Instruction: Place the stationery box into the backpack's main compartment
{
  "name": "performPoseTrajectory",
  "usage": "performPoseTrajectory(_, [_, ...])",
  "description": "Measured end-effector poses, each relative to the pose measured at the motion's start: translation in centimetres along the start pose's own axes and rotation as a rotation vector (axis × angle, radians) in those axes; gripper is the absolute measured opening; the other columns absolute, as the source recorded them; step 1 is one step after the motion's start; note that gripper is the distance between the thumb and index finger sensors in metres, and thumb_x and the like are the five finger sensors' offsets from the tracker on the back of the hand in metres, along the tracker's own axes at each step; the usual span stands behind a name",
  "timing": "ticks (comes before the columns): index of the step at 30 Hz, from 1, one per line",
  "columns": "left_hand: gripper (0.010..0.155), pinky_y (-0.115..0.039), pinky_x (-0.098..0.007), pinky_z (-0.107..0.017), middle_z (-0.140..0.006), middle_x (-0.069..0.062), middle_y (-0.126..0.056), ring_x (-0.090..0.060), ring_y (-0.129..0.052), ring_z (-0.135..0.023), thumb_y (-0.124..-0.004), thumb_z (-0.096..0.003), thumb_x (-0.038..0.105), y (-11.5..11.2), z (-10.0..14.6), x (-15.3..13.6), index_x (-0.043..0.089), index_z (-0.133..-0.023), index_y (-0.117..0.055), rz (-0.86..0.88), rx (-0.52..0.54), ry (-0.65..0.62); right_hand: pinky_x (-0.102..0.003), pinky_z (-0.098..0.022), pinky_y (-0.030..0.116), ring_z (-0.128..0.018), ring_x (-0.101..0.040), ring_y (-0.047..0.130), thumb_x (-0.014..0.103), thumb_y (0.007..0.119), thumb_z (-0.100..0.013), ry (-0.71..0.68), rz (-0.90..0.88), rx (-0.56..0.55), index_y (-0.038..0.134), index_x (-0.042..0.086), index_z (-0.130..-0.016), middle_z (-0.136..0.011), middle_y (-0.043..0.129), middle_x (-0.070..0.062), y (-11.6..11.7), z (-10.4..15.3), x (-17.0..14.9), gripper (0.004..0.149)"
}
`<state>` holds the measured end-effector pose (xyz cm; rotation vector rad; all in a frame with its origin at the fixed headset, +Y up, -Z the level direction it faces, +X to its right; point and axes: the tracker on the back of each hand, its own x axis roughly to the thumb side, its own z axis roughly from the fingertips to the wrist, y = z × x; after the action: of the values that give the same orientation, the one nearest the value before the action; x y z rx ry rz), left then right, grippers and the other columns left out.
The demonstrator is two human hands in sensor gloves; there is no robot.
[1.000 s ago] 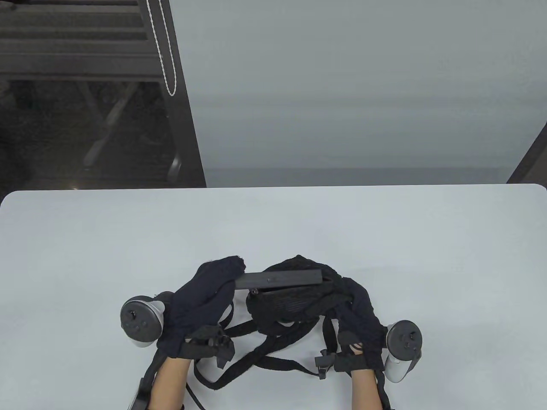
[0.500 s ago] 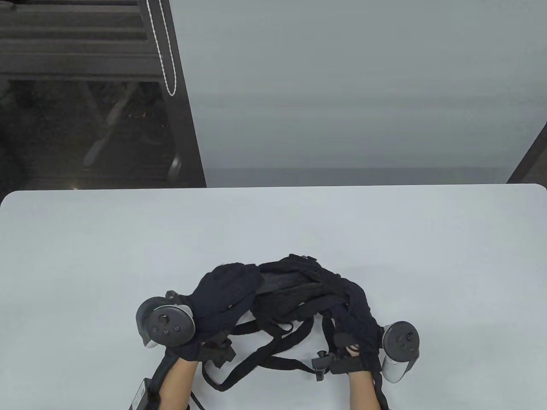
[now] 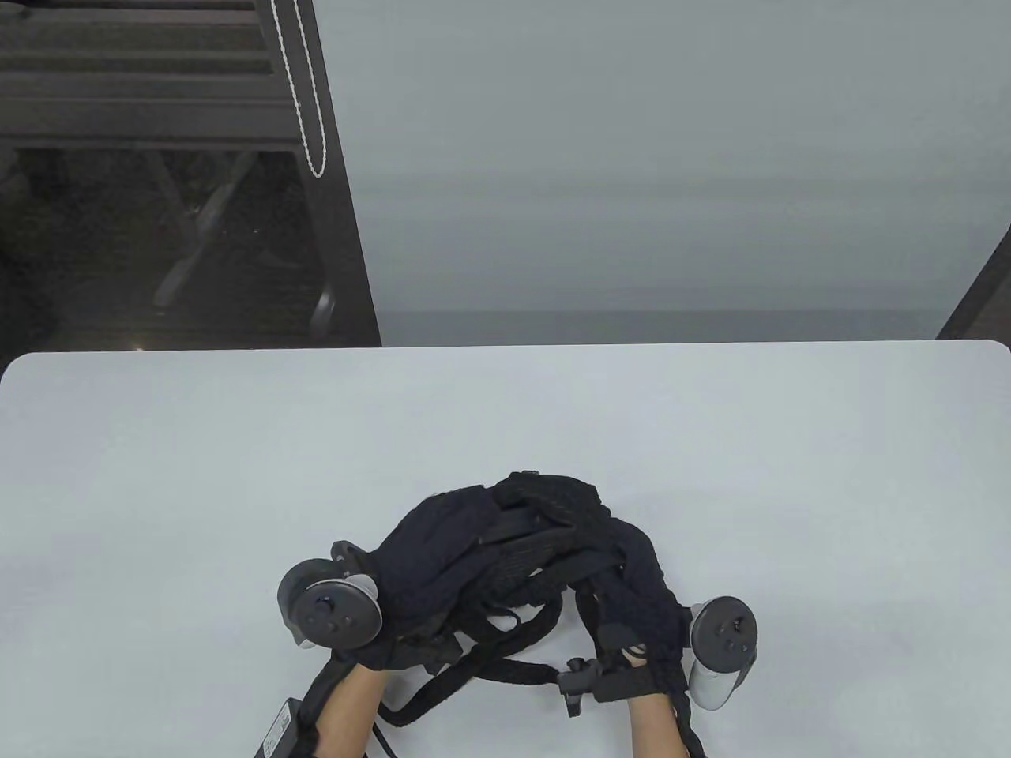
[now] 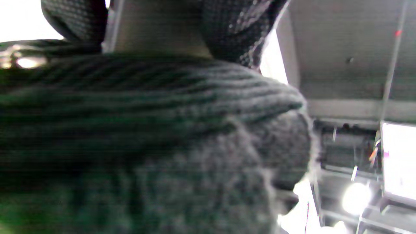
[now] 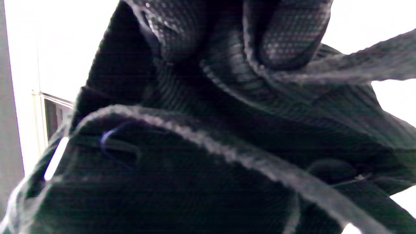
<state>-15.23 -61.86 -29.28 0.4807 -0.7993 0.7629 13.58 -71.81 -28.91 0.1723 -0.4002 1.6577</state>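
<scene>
The black backpack [image 3: 553,505] lies crumpled on the white table [image 3: 237,474] near the front edge. My left hand [image 3: 442,545] reaches into its opening and holds the grey stationery box [image 3: 517,523], of which only a thin dark edge shows between hand and fabric. In the left wrist view the box [image 4: 156,26] sits between my gloved fingers [image 4: 240,29], with backpack fabric [image 4: 146,113] just below. My right hand [image 3: 644,576] grips the backpack's right side. In the right wrist view its fingers [image 5: 292,32] pinch the fabric [image 5: 195,182].
The backpack's black straps [image 3: 505,671] trail loose toward the front edge between my wrists. One strap [image 5: 373,61] crosses the right wrist view. A dark cable pack with a label [image 3: 280,722] lies by my left forearm. The table's far edge borders a grey wall.
The box stuck out long and flat above the backpack; my left hand has moved right and pushed it inside, so it is almost hidden. Both hands and the backpack have shifted slightly left and closer together.
</scene>
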Motion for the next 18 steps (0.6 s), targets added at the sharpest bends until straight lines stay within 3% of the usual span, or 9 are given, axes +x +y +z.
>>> performPoseTrajectory(4, [0.051, -0.075, -0.061, -0.056, -0.102, -0.009, -0.080, -0.042, -0.087, -0.086, -0.085, -0.0528, 0.032, -0.5, -0.2, 0.3, 0.031, -0.103, -0.074, -0.112, -0.028, -0.008, -0.036, -0.048, 0.086, -0.074, -0.023, 0.090, 0.035, 0.081, -0.054, -0.007, -0.011, 0.026, 0.069, 0.036, -0.094, -0.101, 0.070, 0.003, 0.5, 0.1, 0.1, 0.042])
performPoseTrajectory(11, [0.052, -0.077, -0.059, -0.063, -0.109, -0.011, -0.071, -0.043, -0.082, -0.095, -0.071, -0.0576, 0.027, -1.6, -0.3, -0.8, 0.028, -0.110, -0.065, -0.069, -0.171, 0.058, -0.035, -0.047, 0.087, -0.074, -0.022, 0.091, 0.035, 0.081, -0.053, -0.028, -0.029, 0.030, 0.071, 0.036, -0.093, -0.101, 0.072, 0.004, 0.6, 0.1, 0.1, 0.041])
performPoseTrajectory(13, [0.055, -0.081, -0.056, -0.062, -0.107, -0.009, -0.074, -0.040, -0.086, -0.094, -0.073, -0.0564, 0.027, -1.5, -0.2, -1.4, 0.033, -0.110, -0.061, -0.036, -0.137, 0.056, -0.035, -0.048, 0.087, -0.075, -0.021, 0.091, 0.035, 0.081, -0.053, -0.034, -0.056, 0.042, 0.071, 0.036, -0.093, -0.101, 0.072, 0.005, 0.6, 0.1, 0.2, 0.041])
performPoseTrajectory(18, [0.052, -0.084, -0.056, -0.059, -0.103, -0.009, -0.080, -0.040, -0.090, -0.090, -0.082, -0.0541, 0.026, -1.2, -0.1, -1.8, 0.028, -0.105, -0.071, 0.095, -0.079, 0.068, -0.035, -0.049, 0.087, -0.076, -0.021, 0.091, 0.034, 0.081, -0.053, -0.044, -0.100, 0.042, 0.071, 0.037, -0.092, -0.101, 0.072, 0.005, 0.7, 0.2, 0.6, 0.041])
